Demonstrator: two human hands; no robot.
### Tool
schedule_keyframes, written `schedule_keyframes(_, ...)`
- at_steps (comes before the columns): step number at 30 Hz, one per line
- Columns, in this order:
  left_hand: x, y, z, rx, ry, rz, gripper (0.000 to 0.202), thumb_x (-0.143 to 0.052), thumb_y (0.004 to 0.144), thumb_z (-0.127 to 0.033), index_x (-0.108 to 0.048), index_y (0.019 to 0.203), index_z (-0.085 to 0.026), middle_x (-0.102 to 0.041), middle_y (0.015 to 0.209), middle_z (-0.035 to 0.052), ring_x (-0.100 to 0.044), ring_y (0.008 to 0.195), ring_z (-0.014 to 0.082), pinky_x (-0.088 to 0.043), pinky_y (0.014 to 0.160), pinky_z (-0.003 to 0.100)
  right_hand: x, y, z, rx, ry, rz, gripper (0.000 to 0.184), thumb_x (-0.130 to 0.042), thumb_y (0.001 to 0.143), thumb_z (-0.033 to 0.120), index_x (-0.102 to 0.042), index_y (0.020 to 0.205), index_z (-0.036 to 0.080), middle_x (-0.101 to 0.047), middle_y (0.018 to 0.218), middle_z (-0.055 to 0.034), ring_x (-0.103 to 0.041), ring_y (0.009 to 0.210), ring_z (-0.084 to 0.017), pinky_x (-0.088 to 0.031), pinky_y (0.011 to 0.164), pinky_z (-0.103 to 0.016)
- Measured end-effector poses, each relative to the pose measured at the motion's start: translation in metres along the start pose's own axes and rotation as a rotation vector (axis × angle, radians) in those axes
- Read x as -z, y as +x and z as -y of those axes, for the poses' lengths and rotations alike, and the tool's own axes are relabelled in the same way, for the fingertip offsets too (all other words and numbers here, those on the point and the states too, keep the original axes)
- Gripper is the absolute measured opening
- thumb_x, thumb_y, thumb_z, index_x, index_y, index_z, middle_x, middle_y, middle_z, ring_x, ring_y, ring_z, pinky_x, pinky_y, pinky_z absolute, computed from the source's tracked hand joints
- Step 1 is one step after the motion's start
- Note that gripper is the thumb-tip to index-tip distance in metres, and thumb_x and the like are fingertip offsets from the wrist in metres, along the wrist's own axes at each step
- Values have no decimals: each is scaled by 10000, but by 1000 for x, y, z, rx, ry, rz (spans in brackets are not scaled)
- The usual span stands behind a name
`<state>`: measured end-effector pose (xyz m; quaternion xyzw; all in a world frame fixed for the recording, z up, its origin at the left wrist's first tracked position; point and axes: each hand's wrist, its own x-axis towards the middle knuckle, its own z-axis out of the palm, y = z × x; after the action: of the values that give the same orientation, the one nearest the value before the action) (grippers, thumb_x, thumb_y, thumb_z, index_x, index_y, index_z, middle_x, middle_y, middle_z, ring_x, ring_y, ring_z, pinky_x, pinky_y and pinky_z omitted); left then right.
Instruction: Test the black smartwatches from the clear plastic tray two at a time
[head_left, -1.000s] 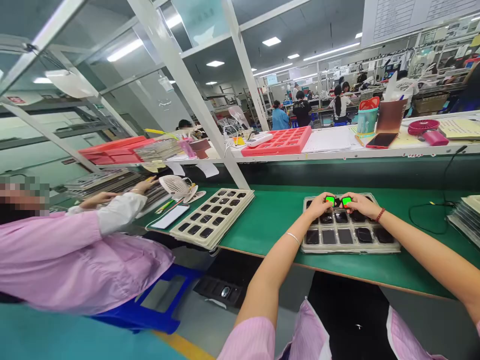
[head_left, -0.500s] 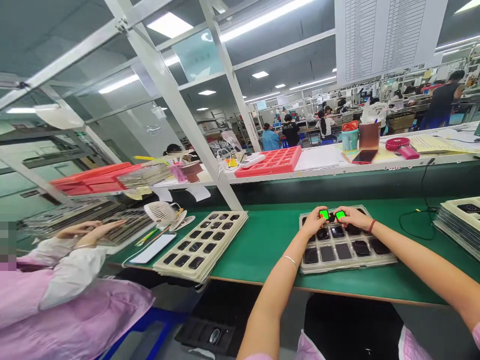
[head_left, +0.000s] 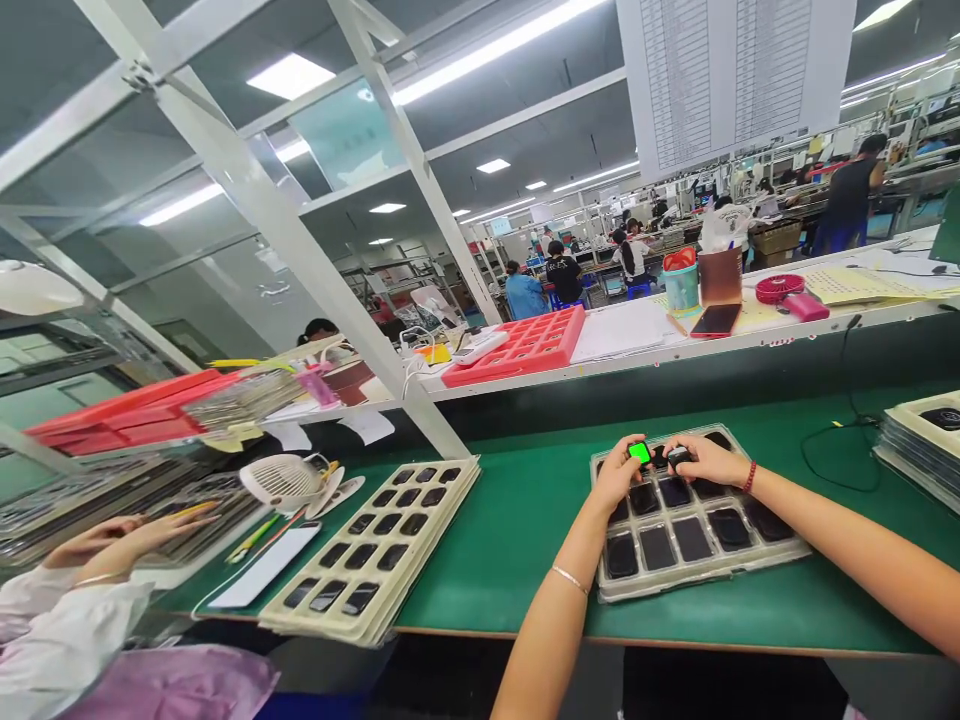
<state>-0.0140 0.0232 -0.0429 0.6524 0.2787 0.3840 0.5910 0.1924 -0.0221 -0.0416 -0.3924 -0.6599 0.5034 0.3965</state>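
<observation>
My left hand (head_left: pixel 617 474) pinches a strapless smartwatch (head_left: pixel 639 453) with a lit green screen, held over the far side of a clear plastic tray (head_left: pixel 667 587). In my right hand (head_left: pixel 712 463), another smartwatch (head_left: pixel 679 457) is gripped between thumb and fingers. It is tilted, and its face looks dark from here. The two watches are close together but apart. Below them the tray's pockets hold several dark square watch pieces (head_left: pixel 691 538); my hands cover part of the back row.
Left of me stands a stack of cream trays (head_left: pixel 330 622) with dark square pieces. Beyond it are a white fan (head_left: pixel 281 483) and a white flat panel (head_left: pixel 266 567). A co-worker's hands (head_left: pixel 139 540) rest at trays far left. Stacked trays (head_left: pixel 919 470) and a black cable (head_left: pixel 840 487) lie right.
The watch in my right hand has turned, and its green screen no longer shows. My left hand still holds its green-lit watch. The camera view has shifted and tilted.
</observation>
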Motion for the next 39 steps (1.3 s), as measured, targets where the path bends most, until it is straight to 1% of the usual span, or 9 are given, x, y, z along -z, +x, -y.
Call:
schedule_keyframes(8, 0, -2, -1, 16, -76, 10, 538, -560, 701, -124, -438, 1224, -167, -629, 975, 71, -582, 759, 132, -389, 567, 204, 4, -3, 4, -5, 22, 21, 375, -523, 678, 113, -488, 1045, 178, -634, 894, -40, -580, 672, -130, -448, 576, -241)
schedule_keyframes(12, 1, -2, 0, 40, -84, 4, 604, -597, 658, -85, -432, 1231, -181, -618, 1010, 63, -582, 809, 137, -415, 665, 230, 5, -5, 8, 23, 60, 19, 404, -545, 682, 116, -492, 1077, 184, -608, 1011, -61, -598, 867, -173, -490, 704, -286)
schedule_keyframes(15, 1, -3, -1, 53, -70, 9, 545, -591, 709, -138, -437, 1231, -174, -621, 1000, 72, -579, 781, 143, -410, 639, 237, 4, -5, 8, 22, 75, 29, 397, -533, 697, 130, -501, 1088, 186, -587, 1065, -73, -588, 946, -197, -502, 769, -328)
schedule_keyframes(17, 0, -3, -2, 61, -68, 4, 519, -584, 731, -161, -439, 1229, -176, -621, 992, 72, -577, 769, 144, -413, 633, 241, 4, -5, 9, 16, 72, 31, 397, -528, 701, 137, -505, 1094, 185, -577, 1090, -81, -588, 952, -202, -506, 774, -336)
schedule_keyframes(23, -3, -6, -9, 65, -53, -30, 493, -629, 723, -173, -465, 1188, -181, -620, 972, 56, -584, 823, 152, -447, 807, 310, 4, -5, 14, -18, 70, 36, 397, -508, 696, 136, -503, 1091, 178, -570, 1139, -91, -606, 859, -165, -501, 722, -297)
schedule_keyframes(26, -4, -7, -12, 76, -37, -34, 395, -605, 761, -224, -497, 1136, -169, -625, 912, 51, -581, 761, 143, -455, 791, 318, 4, -5, 14, -20, 77, 37, 397, -507, 697, 139, -499, 1092, 177, -586, 1119, -86, -610, 828, -156, -496, 707, -287)
schedule_keyframes(30, -5, -8, -13, 65, -37, -36, 465, -643, 709, -165, -487, 1146, -183, -619, 939, 44, -576, 817, 147, -448, 809, 302, 4, -5, 12, -28, 92, 30, 410, -515, 690, 147, -503, 1099, 177, -594, 1112, -87, -617, 812, -160, -496, 680, -282)
schedule_keyframes(35, -5, -9, -14, 66, -28, -42, 355, -615, 745, -226, -521, 1082, -161, -612, 861, 50, -568, 775, 156, -456, 737, 293, 5, -5, 13, -29, 97, 27, 450, -523, 673, 131, -525, 1118, 192, -607, 1114, -78, -625, 842, -184, -514, 700, -300)
schedule_keyframes(39, -5, -9, -12, 86, -35, -46, 503, -618, 663, -119, -481, 1142, -186, -616, 905, 40, -565, 777, 144, -452, 741, 286, 5, -5, 12, -26, 87, 28, 472, -528, 675, 126, -526, 1142, 194, -602, 1137, -81, -620, 874, -193, -525, 744, -324)
